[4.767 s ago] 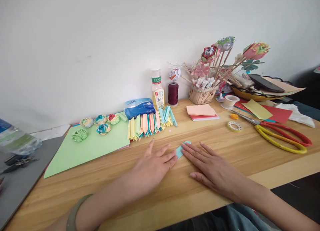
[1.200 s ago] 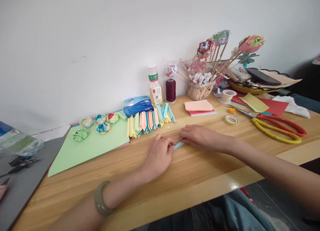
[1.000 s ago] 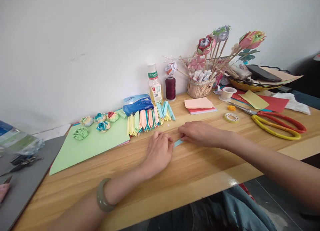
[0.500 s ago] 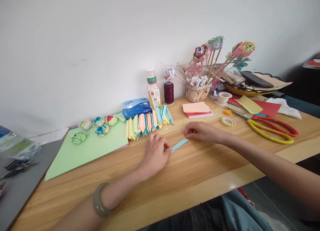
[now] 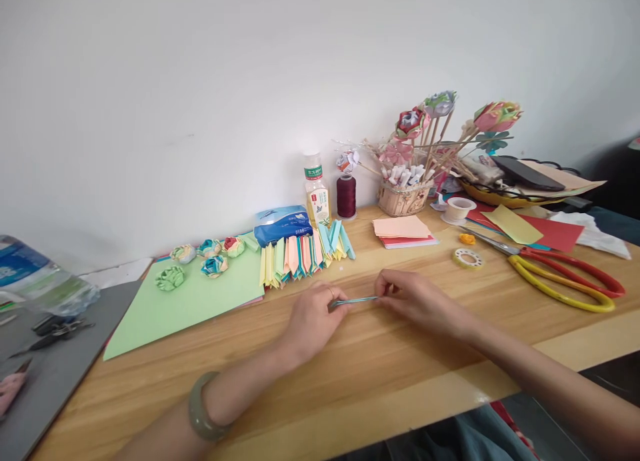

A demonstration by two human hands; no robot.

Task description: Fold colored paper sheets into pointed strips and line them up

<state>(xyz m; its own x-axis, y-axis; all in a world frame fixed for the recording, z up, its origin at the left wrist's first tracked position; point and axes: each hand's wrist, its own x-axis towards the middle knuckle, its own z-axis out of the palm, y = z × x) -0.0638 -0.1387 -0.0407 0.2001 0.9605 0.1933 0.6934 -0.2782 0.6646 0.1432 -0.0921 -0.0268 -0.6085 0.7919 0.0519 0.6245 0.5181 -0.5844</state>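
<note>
A narrow folded strip of light blue paper [image 5: 356, 301] is held edge-on just above the wooden table [image 5: 410, 354]. My left hand [image 5: 313, 318], with a ring and a green bangle on its wrist, pinches the strip's left end. My right hand [image 5: 417, 301] pinches the right end with curled fingers. A row of folded paper strips [image 5: 305, 254] in several colours lies just beyond my hands, in front of a blue tissue pack [image 5: 283, 222].
A light green sheet [image 5: 190, 298] with several small paper roses [image 5: 213, 264] lies to the left. Behind are a drink bottle [image 5: 317, 194], a dark red thread spool [image 5: 346, 196] and a basket of paper flowers [image 5: 407, 191]. Pink paper stack [image 5: 403, 229], tape ring [image 5: 468, 257] and large scissors [image 5: 560, 271] sit to the right.
The blue piece has gone from a short flat fold pressed under both hands to a long narrow strip. Both hands have now lifted it, pinched at its ends and turned edge-on.
</note>
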